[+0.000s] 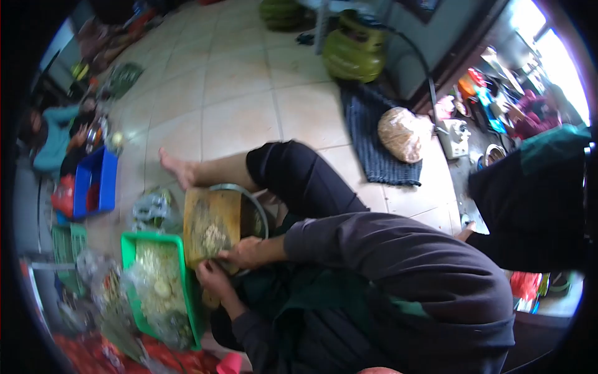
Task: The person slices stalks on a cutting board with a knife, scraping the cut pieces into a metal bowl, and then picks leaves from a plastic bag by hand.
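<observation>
Relation of the 2 grips to the chopped pieces point(215, 239). The pieces lie on the wooden board point(212, 203), just beyond the right grip point(246, 252), which is nearer than the left grip point(215, 280). The board's long axis extends forward from the grips. Fingers of both are curled close together at its near end; whether either encloses an object cannot be told.

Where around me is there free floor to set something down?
The widest patch is the tiled floor between your outstretched leg and the striped mat. A narrower one lies between your bare foot and the blue bin. It's crowded around the green tray, with bags alongside, and at the wooden board, by your left hand and right hand.
</observation>
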Demonstrator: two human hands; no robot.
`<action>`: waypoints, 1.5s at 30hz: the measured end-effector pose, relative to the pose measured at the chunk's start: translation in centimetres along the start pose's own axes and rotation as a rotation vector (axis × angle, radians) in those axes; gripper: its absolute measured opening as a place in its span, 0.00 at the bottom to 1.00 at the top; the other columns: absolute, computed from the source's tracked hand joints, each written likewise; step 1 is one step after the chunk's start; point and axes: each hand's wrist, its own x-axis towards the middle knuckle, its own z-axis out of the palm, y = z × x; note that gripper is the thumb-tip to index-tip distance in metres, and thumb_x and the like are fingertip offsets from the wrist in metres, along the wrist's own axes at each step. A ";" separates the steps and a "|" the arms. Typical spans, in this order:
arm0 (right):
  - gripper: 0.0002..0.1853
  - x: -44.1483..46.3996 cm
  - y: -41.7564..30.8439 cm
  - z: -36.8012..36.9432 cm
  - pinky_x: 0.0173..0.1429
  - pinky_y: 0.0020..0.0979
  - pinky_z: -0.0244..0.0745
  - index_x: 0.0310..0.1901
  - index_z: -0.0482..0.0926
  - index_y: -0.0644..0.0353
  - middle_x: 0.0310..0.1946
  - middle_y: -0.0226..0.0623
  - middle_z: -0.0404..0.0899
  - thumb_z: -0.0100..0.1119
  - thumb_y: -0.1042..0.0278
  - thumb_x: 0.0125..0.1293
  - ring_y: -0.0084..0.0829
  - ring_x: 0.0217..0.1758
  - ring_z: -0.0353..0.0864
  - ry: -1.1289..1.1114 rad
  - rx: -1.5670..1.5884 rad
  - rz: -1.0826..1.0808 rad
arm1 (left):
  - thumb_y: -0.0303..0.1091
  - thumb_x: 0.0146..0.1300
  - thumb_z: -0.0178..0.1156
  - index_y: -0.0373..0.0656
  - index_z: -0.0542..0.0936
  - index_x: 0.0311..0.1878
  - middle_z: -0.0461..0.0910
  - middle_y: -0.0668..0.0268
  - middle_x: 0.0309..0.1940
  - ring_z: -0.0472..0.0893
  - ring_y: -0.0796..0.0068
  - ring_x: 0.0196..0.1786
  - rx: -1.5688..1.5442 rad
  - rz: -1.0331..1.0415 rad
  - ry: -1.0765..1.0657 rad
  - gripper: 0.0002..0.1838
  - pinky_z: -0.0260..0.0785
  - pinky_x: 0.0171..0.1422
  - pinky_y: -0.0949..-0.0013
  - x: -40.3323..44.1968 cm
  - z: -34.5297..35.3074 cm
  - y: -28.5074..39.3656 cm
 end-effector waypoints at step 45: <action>0.34 -2.0 4.1 2.1 0.34 0.46 0.79 0.76 0.51 0.53 0.29 0.55 0.81 0.49 0.69 0.71 0.49 0.31 0.84 0.411 -0.048 -0.356 | 0.31 0.57 0.65 0.48 0.80 0.34 0.78 0.62 0.32 0.77 0.55 0.41 -0.005 0.085 0.167 0.03 0.67 0.46 0.55 -0.2 0.3 2.6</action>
